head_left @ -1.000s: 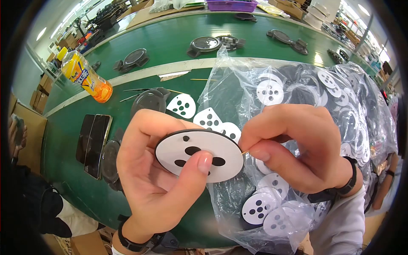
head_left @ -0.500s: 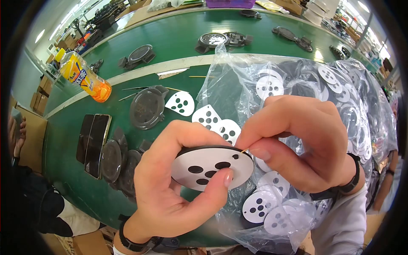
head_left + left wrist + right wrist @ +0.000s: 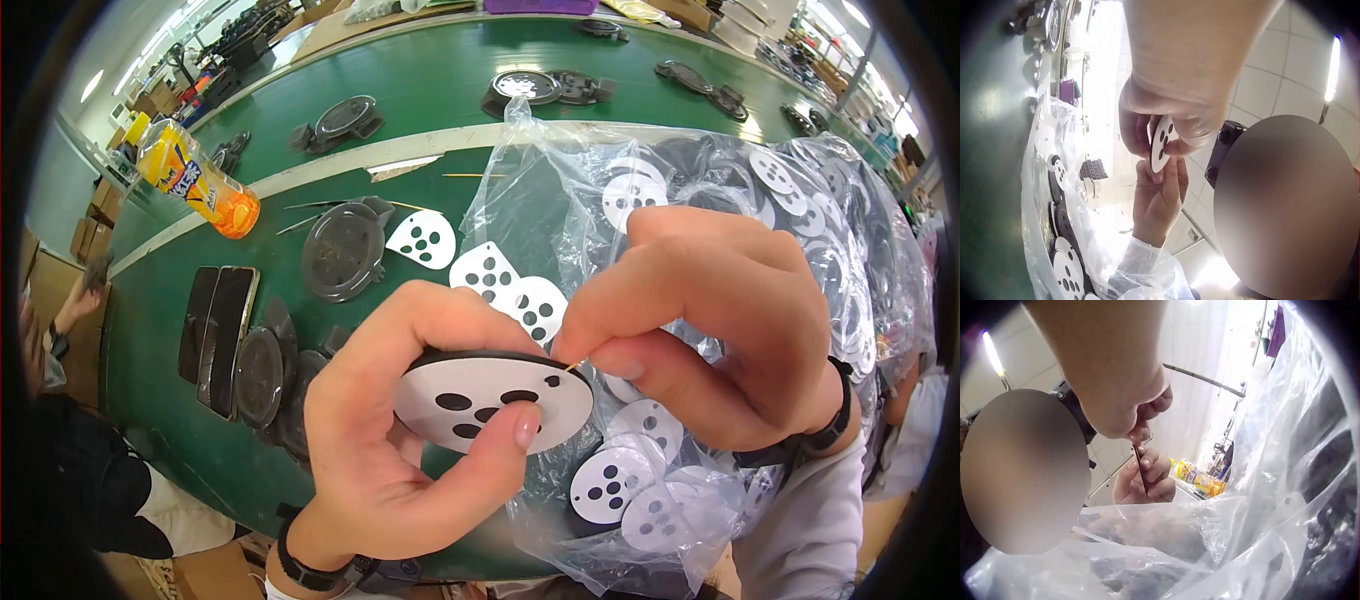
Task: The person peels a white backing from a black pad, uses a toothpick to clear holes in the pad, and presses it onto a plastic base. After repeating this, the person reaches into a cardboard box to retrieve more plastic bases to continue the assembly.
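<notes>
White round disc (image 3: 492, 398) with black holes held above the table's near edge, left hand (image 3: 400, 430) fingers clamped on its rim, right hand (image 3: 720, 330) pinching a thin stick (image 3: 572, 366) at the disc's edge, clear bag (image 3: 700, 250) of discs behind, green table (image 3: 420, 95), orange bottle (image 3: 190, 180) at far left.

**Bright overhead light, fisheye edges, washed-out wrist views**

The head view is evenly lit and sharp around the fingers (image 3: 520, 425), with glare on the plastic bag (image 3: 800, 230) beyond them and dark, curved corners. Both wrist views are blown out behind the fingers; a ceiling strip light (image 3: 1333, 69) glows above, and nearby skin is blurred.
</notes>
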The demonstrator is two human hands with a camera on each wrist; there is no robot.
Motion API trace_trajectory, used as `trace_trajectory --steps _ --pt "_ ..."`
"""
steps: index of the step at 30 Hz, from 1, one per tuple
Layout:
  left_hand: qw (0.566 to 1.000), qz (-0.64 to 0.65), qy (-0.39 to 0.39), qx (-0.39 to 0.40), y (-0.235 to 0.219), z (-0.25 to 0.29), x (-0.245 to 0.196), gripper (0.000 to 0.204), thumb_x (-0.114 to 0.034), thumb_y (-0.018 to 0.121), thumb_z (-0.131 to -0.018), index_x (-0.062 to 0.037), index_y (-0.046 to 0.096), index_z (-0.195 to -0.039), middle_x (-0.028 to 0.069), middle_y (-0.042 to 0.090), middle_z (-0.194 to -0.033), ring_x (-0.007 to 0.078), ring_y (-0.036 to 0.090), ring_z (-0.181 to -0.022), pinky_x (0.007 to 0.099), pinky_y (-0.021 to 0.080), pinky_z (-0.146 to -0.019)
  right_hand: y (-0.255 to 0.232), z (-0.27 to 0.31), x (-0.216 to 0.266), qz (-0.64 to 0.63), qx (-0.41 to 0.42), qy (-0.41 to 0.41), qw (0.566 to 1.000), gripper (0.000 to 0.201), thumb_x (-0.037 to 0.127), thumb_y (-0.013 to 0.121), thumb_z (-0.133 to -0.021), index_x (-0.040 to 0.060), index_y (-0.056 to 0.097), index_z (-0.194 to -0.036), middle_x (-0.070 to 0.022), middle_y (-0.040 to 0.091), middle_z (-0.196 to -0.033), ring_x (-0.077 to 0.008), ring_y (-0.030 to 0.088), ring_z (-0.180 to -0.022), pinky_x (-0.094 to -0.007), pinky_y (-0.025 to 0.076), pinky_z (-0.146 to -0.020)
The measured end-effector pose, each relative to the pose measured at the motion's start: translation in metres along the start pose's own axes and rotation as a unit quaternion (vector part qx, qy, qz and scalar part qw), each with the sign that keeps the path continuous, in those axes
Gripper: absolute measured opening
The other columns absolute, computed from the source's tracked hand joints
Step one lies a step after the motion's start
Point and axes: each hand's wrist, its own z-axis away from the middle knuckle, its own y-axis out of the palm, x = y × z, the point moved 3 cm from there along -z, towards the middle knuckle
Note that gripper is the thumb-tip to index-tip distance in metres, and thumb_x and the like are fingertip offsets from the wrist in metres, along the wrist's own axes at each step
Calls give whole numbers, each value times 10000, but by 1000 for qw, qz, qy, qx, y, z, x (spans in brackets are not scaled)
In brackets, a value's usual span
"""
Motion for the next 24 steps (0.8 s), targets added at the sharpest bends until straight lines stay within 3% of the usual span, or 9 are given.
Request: trace_trajectory --steps 11,13,19,22,24 --pt "998 47 -44 10 -1 1 2 260 -39 591 -693 18 462 -912 77 550 -792 96 496 -698 206 373 -609 0 1 -1 26 -15 -35 999 87 74 637 -669 54 639 -754 -15 532 -555 -160 388 -454 -279 284 -412" --pt "997 49 -62 6 1 1 1 254 -34 584 -692 20 468 -912 70 548 -787 91 490 -694 202 367 -608 -2 1 2 107 3 -76 991 81 82 642 -669 55 635 -745 -14 516 -540 -153 349 -442 -277 252 -394" --pt "999 -37 -32 -6 1 0 -1 236 -23 568 -694 18 484 -912 48 526 -764 75 457 -676 186 336 -605 1 3 -1 121 2 -111 986 106 67 664 -662 8 610 -732 -18 529 -554 -141 330 -415 -268 238 -377" --pt "998 -43 -27 -26 2 1 -2 226 -14 564 -705 20 483 -912 57 526 -774 75 456 -679 185 341 -608 7 4 2 60 -58 -58 995 154 50 696 -659 -5 598 -764 -21 541 -567 -126 355 -415 -260 256 -374" --pt "997 -47 -28 -45 4 3 -2 206 -8 560 -726 25 474 -910 64 520 -794 77 452 -677 185 345 -608 5 3 5 78 -37 -56 995 178 47 711 -655 -7 593 -777 -23 548 -575 -120 366 -417 -255 264 -375"
